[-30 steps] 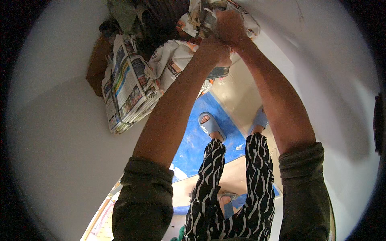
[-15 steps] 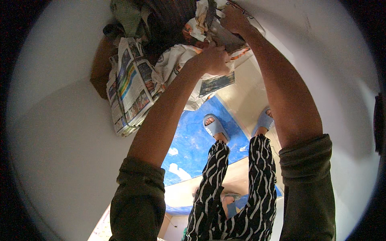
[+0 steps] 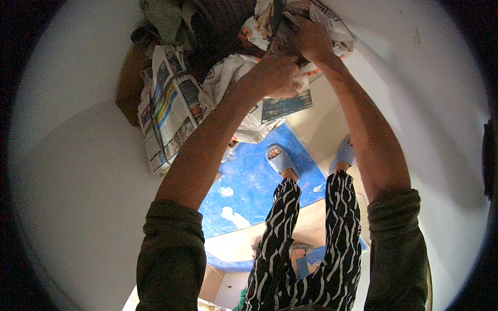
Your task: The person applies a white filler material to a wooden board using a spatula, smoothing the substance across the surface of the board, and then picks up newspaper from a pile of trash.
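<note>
At the top of the view, a crumpled white sack with orange print (image 3: 332, 26) lies partly open, dark inside. My left hand (image 3: 277, 75) is closed, gripping the sack's near edge. My right hand (image 3: 313, 42) is closed on the sack's mouth, just beyond and to the right of the left hand. Its fingertips are partly hidden in the dark folds. Under my left hand hangs more white sheeting (image 3: 249, 129), with a dark printed picture panel (image 3: 286, 106) beside it. A tied bundle of newspapers (image 3: 171, 106) stands left of my left forearm.
A brown cardboard box (image 3: 129, 88) and a green cloth-like bundle (image 3: 165, 23) sit behind the newspapers. White walls close in on both sides. Below are a blue floor sheet (image 3: 249, 181) and my feet in grey-blue slides (image 3: 282, 160). Another person's foot (image 3: 298, 253) shows farther down.
My hands have drawn closer together on the sack. The right hand has come nearer and slightly lower, and the sack's right side now bulges out beside it.
</note>
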Motion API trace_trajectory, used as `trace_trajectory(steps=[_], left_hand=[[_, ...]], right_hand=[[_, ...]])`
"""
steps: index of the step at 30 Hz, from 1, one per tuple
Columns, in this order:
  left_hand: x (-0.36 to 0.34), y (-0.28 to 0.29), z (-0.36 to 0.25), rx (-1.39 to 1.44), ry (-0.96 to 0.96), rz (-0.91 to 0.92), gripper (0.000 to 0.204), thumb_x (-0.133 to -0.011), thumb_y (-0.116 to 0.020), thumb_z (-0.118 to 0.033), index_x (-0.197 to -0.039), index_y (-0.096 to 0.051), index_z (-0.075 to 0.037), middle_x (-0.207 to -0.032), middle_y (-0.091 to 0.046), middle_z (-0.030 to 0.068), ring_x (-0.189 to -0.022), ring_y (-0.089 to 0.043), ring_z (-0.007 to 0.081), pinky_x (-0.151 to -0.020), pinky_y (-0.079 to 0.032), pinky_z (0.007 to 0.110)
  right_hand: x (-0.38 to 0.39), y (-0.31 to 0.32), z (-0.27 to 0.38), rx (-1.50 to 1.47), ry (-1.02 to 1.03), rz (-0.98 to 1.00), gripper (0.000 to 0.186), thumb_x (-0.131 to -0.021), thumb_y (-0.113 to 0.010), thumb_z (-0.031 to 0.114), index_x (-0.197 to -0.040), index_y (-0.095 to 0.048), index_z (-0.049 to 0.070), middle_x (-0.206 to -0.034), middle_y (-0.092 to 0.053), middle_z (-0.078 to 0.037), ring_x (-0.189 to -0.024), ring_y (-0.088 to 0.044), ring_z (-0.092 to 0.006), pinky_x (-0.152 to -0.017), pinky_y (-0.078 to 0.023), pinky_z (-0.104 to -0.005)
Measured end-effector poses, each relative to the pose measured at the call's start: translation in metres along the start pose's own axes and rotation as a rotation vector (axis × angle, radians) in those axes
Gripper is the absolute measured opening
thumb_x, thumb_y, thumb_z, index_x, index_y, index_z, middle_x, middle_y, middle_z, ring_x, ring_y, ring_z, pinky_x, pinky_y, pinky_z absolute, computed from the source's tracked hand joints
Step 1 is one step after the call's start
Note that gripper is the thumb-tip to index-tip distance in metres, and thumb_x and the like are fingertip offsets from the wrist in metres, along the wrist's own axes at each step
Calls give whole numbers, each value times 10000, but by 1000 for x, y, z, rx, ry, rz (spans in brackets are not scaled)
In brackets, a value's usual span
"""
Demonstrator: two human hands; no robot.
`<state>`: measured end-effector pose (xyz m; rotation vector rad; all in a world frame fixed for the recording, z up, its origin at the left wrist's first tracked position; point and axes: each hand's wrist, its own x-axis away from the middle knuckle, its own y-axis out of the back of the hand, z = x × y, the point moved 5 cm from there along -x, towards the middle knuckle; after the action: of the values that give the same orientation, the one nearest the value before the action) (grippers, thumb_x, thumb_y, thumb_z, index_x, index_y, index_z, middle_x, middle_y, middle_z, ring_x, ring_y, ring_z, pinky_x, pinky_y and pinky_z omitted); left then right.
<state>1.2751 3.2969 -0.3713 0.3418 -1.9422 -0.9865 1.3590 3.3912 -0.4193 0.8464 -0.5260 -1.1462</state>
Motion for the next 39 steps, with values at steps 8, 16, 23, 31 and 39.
trace_trajectory(steps=[8,16,23,31,39], left_hand=[[-14,4,17,110,-7,57,343,-750,-645,-324,-929,-715,-40,-776,-649,220,-803,-659,381,-834,-495,481],[34,11,-7,-36,30,-146,326,-641,-667,-269,-889,-728,-66,-851,-694,195,-878,-649,366,-839,-482,514],[45,18,-15,34,58,-189,326,-771,-637,-301,-1016,-684,-91,-1043,-640,204,-1084,-516,386,-890,-407,567],[52,10,-23,111,29,-409,293,-775,-660,-242,-1005,-685,-61,-1112,-594,188,-1147,-470,406,-893,-397,579],[38,7,-56,47,121,-609,238,-767,-659,-239,-930,-715,-74,-1161,-529,241,-1200,-429,413,-919,-384,577]], right_hand=[[-16,0,-5,92,151,179,382,-872,-614,276,-1133,-630,-3,-990,-668,-270,-950,-651,-415,-860,-506,-477],[1,-26,4,-287,-8,278,407,-904,-564,263,-1196,-600,-18,-1183,-624,-267,-1082,-615,-378,-963,-462,-417],[2,-54,-37,-423,-144,362,500,-918,-566,250,-1342,-467,7,-1294,-552,-233,-1147,-568,-339,-1006,-441,-405],[15,17,-10,-751,-291,241,623,-938,-593,274,-1445,-341,14,-1391,-477,-182,-1221,-505,-275,-1051,-411,-374],[42,16,-41,-1206,-568,232,528,-933,-617,303,-1334,-481,-12,-1251,-583,-158,-1124,-558,-233,-979,-464,-375]])
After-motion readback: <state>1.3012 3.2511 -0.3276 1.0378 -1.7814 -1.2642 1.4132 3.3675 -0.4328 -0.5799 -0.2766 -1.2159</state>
